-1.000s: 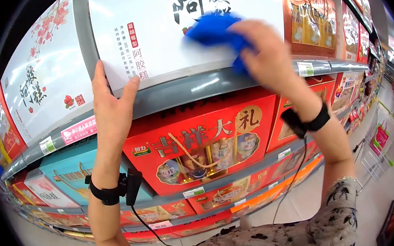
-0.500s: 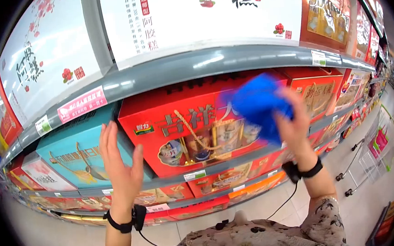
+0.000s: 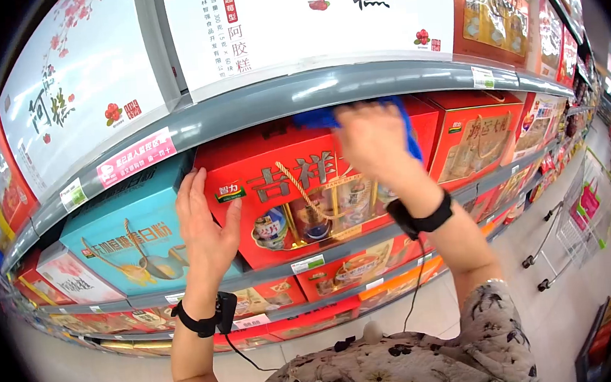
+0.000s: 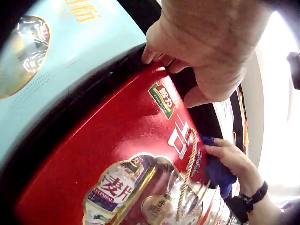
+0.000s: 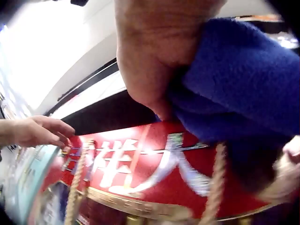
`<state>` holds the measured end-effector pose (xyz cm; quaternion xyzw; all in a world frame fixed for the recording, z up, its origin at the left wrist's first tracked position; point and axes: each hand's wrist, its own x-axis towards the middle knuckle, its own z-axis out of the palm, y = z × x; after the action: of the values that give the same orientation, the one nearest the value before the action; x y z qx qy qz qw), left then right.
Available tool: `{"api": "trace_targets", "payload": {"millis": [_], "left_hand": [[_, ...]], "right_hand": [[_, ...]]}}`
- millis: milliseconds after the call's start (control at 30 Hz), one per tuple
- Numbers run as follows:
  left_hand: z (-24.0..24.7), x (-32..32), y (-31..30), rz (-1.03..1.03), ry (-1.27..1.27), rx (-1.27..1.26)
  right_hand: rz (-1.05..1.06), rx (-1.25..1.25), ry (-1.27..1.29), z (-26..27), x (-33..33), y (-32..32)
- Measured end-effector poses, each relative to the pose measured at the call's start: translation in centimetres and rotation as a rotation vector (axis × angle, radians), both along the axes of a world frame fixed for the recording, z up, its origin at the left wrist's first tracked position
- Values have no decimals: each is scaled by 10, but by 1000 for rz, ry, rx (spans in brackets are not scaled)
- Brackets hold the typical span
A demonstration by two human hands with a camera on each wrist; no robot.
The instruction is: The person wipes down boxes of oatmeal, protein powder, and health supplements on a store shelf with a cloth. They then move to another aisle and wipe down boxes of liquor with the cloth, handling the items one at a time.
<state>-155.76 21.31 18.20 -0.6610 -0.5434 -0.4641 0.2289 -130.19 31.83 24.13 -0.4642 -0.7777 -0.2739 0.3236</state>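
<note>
On red box (image 4: 136,140), "智力" logo (image 4: 163,101)

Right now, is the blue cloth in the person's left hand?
No, the right hand holds the blue cloth against the red box.

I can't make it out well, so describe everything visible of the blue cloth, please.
The blue cloth looks soft and fuzzy, like towelling, plain, and bunched into thick folds. The right hand holds it at the upper front edge of the red gift box, which it appears to touch, beneath the grey shelf edge.
</note>
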Motion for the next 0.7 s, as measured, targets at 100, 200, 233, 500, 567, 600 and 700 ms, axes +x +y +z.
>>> {"api": "trace_targets", "payload": {"millis": [100,200,233,500,567,600,700], "left_hand": [[-3,3,2,-4,-20,17],[-6,3,4,-20,-51,42],[-7,3,6,-28,-70,53],[-1,0,8,41,-14,35],[0,-1,9,32,8,28],[1,-1,9,27,5,24],[1,-1,13,46,3,24]], "right_hand": [[237,-16,27,3,-58,-8],[529,-61,22,6,-113,-17],[631,-116,7,16,-123,-30],[591,-193,-61,29,-98,-4],[392,-319,-92,37,-57,6],[356,-276,-60,33,-34,19],[82,-341,-32,38,37,26]]}}
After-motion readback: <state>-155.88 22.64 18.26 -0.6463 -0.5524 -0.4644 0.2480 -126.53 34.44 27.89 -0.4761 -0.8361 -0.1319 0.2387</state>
